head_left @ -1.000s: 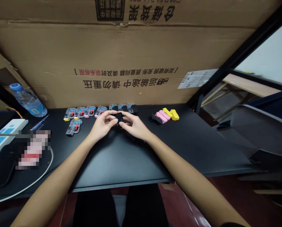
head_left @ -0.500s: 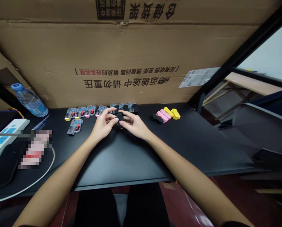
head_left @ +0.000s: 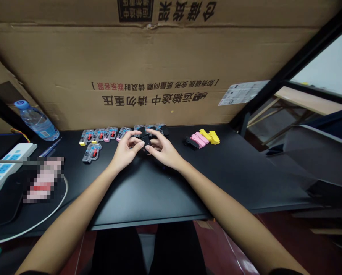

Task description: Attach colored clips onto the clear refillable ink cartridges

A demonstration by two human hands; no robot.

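Observation:
My left hand (head_left: 127, 150) and my right hand (head_left: 164, 151) meet over the desk, both pinching a small black plastic piece (head_left: 146, 141) between thumbs and fingertips. Fingers cover much of it, so its full shape is hidden. Just behind the hands lie several clear plastic gadgets (head_left: 149, 130) with black parts. To the left is a row of similar clear gadgets (head_left: 99, 135) with red inner parts and yellow or pink ends. One more clear gadget (head_left: 92, 153) lies in front of that row. Right of my hands sit black, pink (head_left: 199, 140) and yellow plastic pieces (head_left: 209, 136).
A cardboard sheet (head_left: 159, 57) stands behind the black desk (head_left: 148, 202). At left are a water bottle (head_left: 39, 121), a pen (head_left: 50, 148), a white power strip (head_left: 9, 166), a blurred pink item (head_left: 45, 185) and a white cable (head_left: 55, 210). A grey chair (head_left: 316, 156) stands at right.
The black piece has turned slightly between my fingertips. Both hands stay in nearly the same place, and the view has shifted a little.

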